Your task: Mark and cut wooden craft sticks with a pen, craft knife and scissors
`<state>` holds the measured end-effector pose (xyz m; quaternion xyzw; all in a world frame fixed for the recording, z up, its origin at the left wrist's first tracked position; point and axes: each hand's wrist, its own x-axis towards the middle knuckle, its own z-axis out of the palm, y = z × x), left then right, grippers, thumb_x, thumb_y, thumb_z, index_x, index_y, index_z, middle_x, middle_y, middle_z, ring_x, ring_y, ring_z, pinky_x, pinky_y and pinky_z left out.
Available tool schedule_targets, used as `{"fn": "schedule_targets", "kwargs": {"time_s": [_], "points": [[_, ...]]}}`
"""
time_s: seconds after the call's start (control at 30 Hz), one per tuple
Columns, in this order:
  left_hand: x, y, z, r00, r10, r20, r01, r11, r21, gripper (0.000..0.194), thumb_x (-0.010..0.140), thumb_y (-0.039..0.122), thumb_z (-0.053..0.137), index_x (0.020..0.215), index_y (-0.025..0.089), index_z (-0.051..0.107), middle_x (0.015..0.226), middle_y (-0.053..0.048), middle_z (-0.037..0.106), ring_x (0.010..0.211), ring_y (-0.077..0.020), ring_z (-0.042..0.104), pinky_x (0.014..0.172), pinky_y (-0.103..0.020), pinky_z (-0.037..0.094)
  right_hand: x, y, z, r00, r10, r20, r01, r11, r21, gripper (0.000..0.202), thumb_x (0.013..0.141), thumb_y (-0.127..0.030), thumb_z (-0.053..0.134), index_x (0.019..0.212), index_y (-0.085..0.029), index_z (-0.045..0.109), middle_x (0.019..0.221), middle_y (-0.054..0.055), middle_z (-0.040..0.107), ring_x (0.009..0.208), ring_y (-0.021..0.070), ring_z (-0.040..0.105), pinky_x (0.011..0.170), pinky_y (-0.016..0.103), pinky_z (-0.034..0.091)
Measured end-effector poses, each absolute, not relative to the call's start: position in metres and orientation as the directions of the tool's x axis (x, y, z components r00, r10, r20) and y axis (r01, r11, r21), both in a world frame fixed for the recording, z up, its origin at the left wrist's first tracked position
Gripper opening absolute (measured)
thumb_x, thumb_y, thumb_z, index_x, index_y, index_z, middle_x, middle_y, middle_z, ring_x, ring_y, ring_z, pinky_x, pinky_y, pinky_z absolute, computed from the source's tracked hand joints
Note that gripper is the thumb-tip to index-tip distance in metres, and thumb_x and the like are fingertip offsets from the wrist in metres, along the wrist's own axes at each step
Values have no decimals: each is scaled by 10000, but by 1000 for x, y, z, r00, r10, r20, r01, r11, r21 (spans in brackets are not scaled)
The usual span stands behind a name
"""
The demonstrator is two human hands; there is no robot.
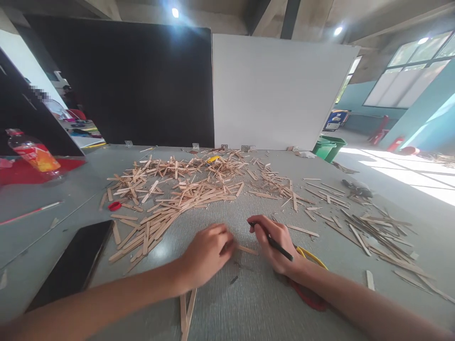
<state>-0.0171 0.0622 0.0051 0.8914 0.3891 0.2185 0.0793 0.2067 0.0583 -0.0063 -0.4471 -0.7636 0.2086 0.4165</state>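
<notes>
Near the middle of the table, my left hand (209, 251) is closed, its fingers curled at the left end of a wooden stick (248, 249). The fingertips are slightly blurred. To its right, my right hand (272, 241) grips a dark pen (280, 248), which slants across the hand with its tip toward the left. Behind and under the right wrist lie yellow-and-red handles (311, 257), mostly covered. Below my left wrist, a few joined sticks (187, 310) point toward the front edge. A small dark piece (233, 280) rests between my forearms.
Piles of wooden sticks (192, 194) spread behind my hands, with more sticks (384, 237) at right. A black phone-like slab (73, 263) and red cap (114, 206) lie left. A bottle (33, 151) stands far left. Black and white boards (277, 90) rise behind.
</notes>
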Motion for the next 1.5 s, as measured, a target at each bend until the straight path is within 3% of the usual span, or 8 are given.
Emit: {"fn": "schedule_targets", "kwargs": {"time_s": [0.23,0.33,0.43,0.77,1.0,1.5], "points": [[-14,41,-11,644,638,423,670,-737,90,204,934,43,563,866,159,717,876,-85,699,834,-284,653,761,-450,555,206,61,-4,-234,875,423,509,481,-714,283,1060,-302,396,1092,-192,655,825,25,695,636,149,576,638,275,417],[-15,44,-13,647,616,450,667,-743,58,214,949,36,534,966,160,707,961,-90,712,899,-275,659,800,-444,563,203,64,-6,-223,881,417,518,470,-715,259,1032,-289,448,940,-198,673,712,-4,644,590,139,541,595,263,398],[-14,46,-13,655,599,461,660,-751,37,217,968,67,522,988,189,700,938,-65,715,907,-254,661,814,-419,564,202,69,-11,-186,891,414,528,446,-722,208,990,-264,513,850,-206,656,620,-37,582,534,126,484,546,249,372],[-13,45,-13,633,617,467,701,-713,-8,250,983,91,464,998,129,711,846,-96,681,825,-289,640,737,-466,563,201,74,-12,-149,905,399,524,414,-744,129,962,-280,560,954,-213,670,686,-34,656,587,134,554,579,249,412],[-14,44,-14,612,632,476,718,-696,0,227,972,97,479,952,154,698,837,-81,671,831,-279,642,749,-448,559,201,73,-11,-220,889,401,505,455,-734,120,970,-279,567,958,-210,665,797,-15,696,696,144,618,657,254,460],[-14,41,-13,594,628,502,732,-681,-14,216,931,69,491,875,174,671,813,-65,651,790,-263,637,714,-413,555,196,64,-6,-434,776,458,474,629,-616,84,983,-196,521,976,-213,602,730,-27,594,600,132,485,604,244,403]]}}
